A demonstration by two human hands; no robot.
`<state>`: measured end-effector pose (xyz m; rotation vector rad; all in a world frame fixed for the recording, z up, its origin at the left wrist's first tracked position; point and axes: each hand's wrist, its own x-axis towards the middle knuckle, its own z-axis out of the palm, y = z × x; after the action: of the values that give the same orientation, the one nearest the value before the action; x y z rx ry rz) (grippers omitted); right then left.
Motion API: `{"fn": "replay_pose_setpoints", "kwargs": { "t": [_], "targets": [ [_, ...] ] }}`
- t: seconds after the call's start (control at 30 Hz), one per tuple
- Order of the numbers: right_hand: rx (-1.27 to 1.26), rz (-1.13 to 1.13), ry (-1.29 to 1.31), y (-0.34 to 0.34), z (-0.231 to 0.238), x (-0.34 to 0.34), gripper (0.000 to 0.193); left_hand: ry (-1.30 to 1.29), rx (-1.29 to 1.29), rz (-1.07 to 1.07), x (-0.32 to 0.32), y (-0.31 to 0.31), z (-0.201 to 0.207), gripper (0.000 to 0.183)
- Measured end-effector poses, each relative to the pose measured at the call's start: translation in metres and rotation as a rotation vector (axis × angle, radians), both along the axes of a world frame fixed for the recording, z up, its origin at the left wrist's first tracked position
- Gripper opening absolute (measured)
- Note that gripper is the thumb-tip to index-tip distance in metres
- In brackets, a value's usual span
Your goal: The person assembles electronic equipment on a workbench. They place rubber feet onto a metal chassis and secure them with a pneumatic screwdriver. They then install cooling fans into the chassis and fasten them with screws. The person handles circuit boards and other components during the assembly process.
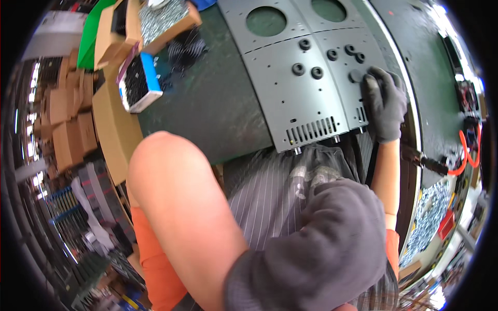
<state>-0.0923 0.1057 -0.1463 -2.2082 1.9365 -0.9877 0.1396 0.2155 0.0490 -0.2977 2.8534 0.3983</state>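
Observation:
Two grey metal chassis lie side by side on the bench, the left chassis and the right chassis. Each has a big round cutout and vent slots. Several round black feet with centre holes sit on them. My gloved right hand is over the right chassis's outer edge, its bent fingertips closed at a dark round foot that shows a plain face. Close to the camera, my gloved left hand is raised before my body, wrist bent. Its fingers are largely hidden, and nothing shows in it.
On the left, a cardboard box of silvery screws stands behind a blue-and-white box of black screws. Loose black parts lie beside them on the dark green bench. A tool with an orange hose is at the right.

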Motion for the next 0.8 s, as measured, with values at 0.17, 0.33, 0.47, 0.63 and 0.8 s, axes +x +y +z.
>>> {"fn": "replay_pose_setpoints", "kwargs": {
  "t": [0.17,0.33,0.47,0.63,0.8],
  "targets": [
    [0.076,-0.019,-0.091,-0.003,-0.008,0.006,0.024,0.032,-0.009,-0.022,0.006,-0.005,-0.001,0.019],
    [0.009,0.005,-0.108,-0.006,-0.015,0.002,0.026,0.055,-0.040,-0.029,0.019,-0.017,0.003,0.018],
    [-0.093,-0.061,-0.267,0.000,-0.029,-0.017,0.031,0.023,-0.098,0.045,0.040,-0.059,0.004,0.017],
    [-0.268,-0.221,-1.006,0.028,-0.032,-0.044,0.036,-0.243,-0.234,0.984,0.113,-0.182,-0.036,0.028],
    [0.261,0.146,-1.024,0.084,-0.009,-0.085,0.046,-0.081,-0.263,1.302,0.217,-0.278,-0.089,0.037]
  ]
}}
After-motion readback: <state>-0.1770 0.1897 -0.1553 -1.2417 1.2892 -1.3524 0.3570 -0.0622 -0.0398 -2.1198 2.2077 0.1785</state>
